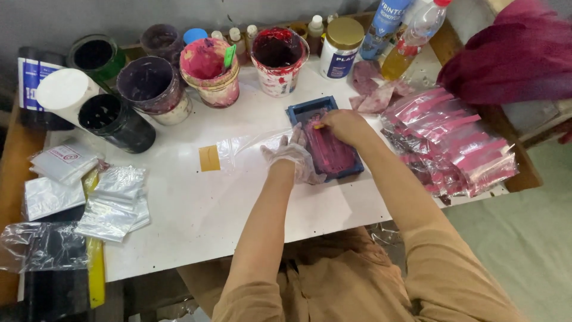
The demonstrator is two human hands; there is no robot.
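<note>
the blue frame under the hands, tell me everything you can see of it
The blue frame is a small rectangular screen, its mesh stained pink-red. It lies flat, slightly angled, on the white table. The gloved left hand steadies its near-left edge; the bare right hand presses on the mesh. A clear bag lies partly beneath it.
</note>
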